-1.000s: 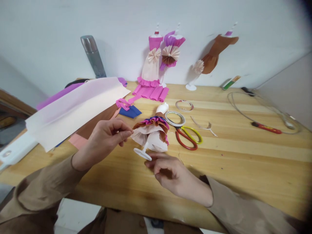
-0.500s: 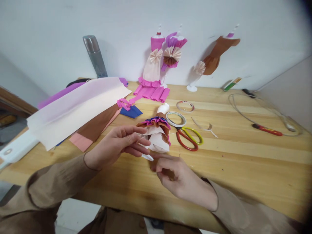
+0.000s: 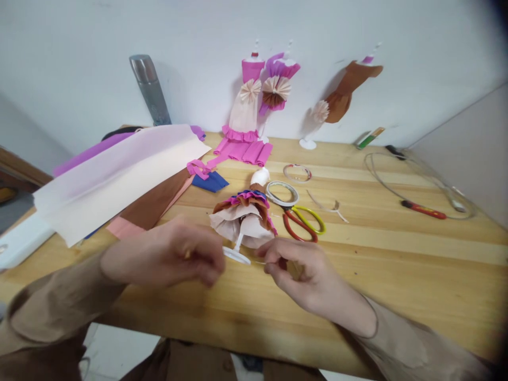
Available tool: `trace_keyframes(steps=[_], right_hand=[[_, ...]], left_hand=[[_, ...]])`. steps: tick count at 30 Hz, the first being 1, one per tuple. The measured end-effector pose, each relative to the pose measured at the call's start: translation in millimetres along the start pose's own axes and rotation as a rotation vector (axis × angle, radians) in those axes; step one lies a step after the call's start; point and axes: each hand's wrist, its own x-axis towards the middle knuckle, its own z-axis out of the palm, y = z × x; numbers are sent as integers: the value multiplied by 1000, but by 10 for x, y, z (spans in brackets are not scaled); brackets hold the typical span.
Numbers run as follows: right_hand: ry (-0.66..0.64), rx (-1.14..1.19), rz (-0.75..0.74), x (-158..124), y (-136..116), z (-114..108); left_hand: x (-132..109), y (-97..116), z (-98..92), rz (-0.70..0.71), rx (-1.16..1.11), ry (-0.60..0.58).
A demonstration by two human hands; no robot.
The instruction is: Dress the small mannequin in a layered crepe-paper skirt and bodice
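My left hand (image 3: 170, 254) is blurred, its fingers curled and drawn together left of the doll-size dress form's base; whatever is in them cannot be made out. My right hand (image 3: 305, 275) is closed in a pinch on a thin pale strand (image 3: 260, 262), just right of that base. Between and beyond the hands the small dress form (image 3: 260, 176) lies on the table, its white round stand (image 3: 237, 256) toward me. It wears a ruffled skirt (image 3: 230, 219) in blue, magenta, brown and pale cream.
Scissors (image 3: 299, 230) with red and yellow handles lie right of the skirt, touching a tape roll (image 3: 281, 193). Crepe paper sheets (image 3: 130, 174) cover the left side. Dressed forms (image 3: 244, 111) stand along the wall, near a bottle (image 3: 151, 90). A red-handled corded tool (image 3: 424, 209) lies at right.
My left hand has moved left and toward me, away from the skirt, its extended fingers now curled. My right hand has shifted slightly right. The form's stand is now uncovered.
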Motion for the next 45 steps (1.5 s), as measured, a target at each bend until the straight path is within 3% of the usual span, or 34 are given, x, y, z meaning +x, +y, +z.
trace_keyframes(steps=[1, 3, 7, 12, 15, 19, 23, 28, 31, 36, 40, 45], right_hand=[[4, 3, -4, -3, -2, -5], [18, 2, -11, -3, -10, -31], [100, 2, -47, 41, -45, -188], [273, 89, -50, 147, -91, -465], [341, 206, -48, 255, -118, -556], [375, 258, -81, 418, -164, -557], [325, 68, -95, 467, -189, -496], [219, -106, -135, 374, -169, -445], [165, -220, -257, 331, -153, -423], [-49, -508, -439, 286, -174, -356], [-160, -601, -490, 231, -247, -305], [-104, -582, -469, 201, -308, -332]], left_hand=[[-47, 27, -64, 76, 27, -154], [-110, 53, -147, 211, 135, -183], [-73, 45, -114, 228, 361, 3], [118, 64, 14, 325, 281, 288], [239, 56, 44, 397, 292, 345], [398, -67, 69, 449, 663, 565], [523, -274, 106, 384, 948, 695], [514, -452, 146, 461, 979, 733], [472, -510, 166, 536, 1023, 713], [453, -554, 195, 553, 1103, 706], [410, -517, 190, 497, 1056, 600], [342, -464, 213, 457, 929, 442]])
